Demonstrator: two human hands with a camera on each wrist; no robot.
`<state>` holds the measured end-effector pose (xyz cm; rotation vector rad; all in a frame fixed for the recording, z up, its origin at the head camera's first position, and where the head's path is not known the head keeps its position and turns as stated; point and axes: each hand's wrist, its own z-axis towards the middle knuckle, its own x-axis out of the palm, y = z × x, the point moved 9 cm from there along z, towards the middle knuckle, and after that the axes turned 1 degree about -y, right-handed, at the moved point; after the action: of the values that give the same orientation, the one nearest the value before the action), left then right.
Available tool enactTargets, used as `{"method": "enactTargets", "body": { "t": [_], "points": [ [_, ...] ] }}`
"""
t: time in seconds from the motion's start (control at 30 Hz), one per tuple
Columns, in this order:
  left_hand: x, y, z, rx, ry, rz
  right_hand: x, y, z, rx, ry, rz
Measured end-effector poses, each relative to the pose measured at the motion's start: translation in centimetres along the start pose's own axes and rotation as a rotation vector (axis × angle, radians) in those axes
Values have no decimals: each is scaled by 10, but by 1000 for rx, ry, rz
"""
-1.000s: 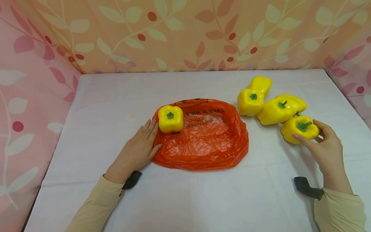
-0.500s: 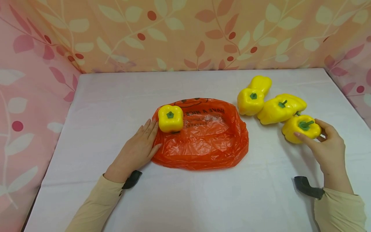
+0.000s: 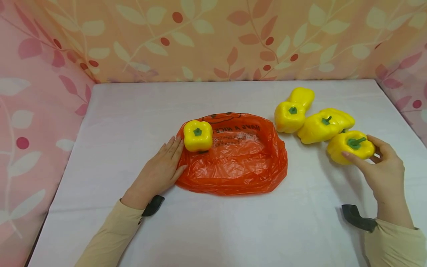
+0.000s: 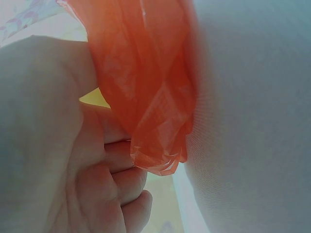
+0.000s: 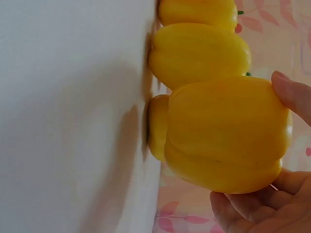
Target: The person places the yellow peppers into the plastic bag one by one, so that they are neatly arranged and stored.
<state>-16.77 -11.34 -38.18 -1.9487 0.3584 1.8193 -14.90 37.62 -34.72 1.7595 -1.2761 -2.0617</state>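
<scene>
In the head view my right hand (image 3: 385, 170) grips a yellow bell pepper (image 3: 345, 154) with a green stem, thumb on the near side and fingers on the far side. The right wrist view shows this bell pepper (image 5: 226, 136) lifted a little off the white table, its shadow beside it. My left hand (image 3: 156, 174) lies with straight fingers along the left edge of an orange plastic bag (image 3: 230, 167). A single bell pepper (image 3: 198, 141) stands at the bag's upper left, right by my left fingertips. In the left wrist view the crumpled bag edge (image 4: 155, 111) hangs against the fingers.
Several more yellow bell peppers (image 3: 288, 118) sit close together at the back right, right behind the held one. The white tablecloth (image 3: 233, 230) covers the table. A flowered curtain (image 3: 213, 40) stands along the back and sides.
My right hand has moved slightly right with the bell pepper, which has come up a little from the table. My left hand stays at the bag, and the other bell peppers keep their places.
</scene>
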Motion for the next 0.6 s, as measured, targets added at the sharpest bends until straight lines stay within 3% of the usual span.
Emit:
{"method": "enactTargets", "body": {
  "t": [0.2, 0.6],
  "points": [
    [-1, -1, 0, 7, -8, 1, -9, 10, -6, -44, -49, 16],
    [-1, -1, 0, 4, -6, 0, -14, 28, -16, -88, -72, 19]
  ]
}}
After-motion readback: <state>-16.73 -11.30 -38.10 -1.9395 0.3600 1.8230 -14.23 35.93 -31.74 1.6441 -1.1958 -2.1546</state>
